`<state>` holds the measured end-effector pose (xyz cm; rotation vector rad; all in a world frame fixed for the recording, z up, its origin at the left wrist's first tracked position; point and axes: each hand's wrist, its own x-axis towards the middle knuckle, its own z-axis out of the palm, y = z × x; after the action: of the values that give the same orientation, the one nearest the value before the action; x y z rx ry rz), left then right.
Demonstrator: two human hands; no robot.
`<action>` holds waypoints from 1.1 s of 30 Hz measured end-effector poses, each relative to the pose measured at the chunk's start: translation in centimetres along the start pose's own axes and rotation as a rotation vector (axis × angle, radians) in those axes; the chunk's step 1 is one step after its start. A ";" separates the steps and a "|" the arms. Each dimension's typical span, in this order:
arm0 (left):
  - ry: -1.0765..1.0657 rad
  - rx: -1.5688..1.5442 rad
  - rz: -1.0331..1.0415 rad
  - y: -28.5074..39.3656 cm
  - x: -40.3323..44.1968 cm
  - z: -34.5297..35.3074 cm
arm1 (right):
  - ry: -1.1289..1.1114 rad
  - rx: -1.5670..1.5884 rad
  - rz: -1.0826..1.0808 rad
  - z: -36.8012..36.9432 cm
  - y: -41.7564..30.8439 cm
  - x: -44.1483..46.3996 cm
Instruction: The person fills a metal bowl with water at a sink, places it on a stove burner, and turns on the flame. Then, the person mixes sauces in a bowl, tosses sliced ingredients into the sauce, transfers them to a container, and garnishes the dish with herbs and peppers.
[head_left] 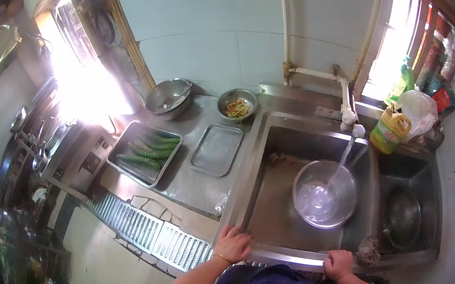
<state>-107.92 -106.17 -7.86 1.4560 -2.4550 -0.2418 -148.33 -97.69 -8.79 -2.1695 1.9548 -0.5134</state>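
My left hand [232,245] rests on the front left corner of the steel sink [265,247], its fingers laid out over the rim and holding nothing. Further right, my right hand [339,264] has its fingers curled over the sink's front rim, close to a steel scouring pad [368,250]. In the larger basin stands a metal bowl [342,210], apart from both hands. Water [345,154] runs into it from the tap [357,130], and the surface inside is churning.
Left of the sink, a counter [187,185] bears a tray [153,182] of cucumbers [150,153], a bare tray [217,149], a large bowl [171,112] and a bowl of vegetable scraps [237,108]. A yellow jug [389,131] stands behind the smaller basin [408,204]. A floor grate [140,227] lies left.
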 end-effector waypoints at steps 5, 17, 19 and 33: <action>0.009 -0.031 -0.015 -0.2 -0.4 0.7 | 0.140 -0.074 -0.008 0.1 0.0 -0.2; 0.011 0.019 -0.120 1.1 0.2 -1.3 | 0.165 -0.080 0.033 0.4 0.0 -0.8; 0.035 0.003 -0.136 1.0 0.1 -1.0 | 0.088 -0.046 0.102 0.1 -0.2 -0.7; 0.141 -0.028 -0.058 0.3 0.0 0.9 | 0.203 -0.108 0.076 0.1 -0.6 -0.7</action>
<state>-108.40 -106.01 -8.62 1.4809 -2.2922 -0.1787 -147.84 -96.91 -8.74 -2.1713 2.2092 -0.6531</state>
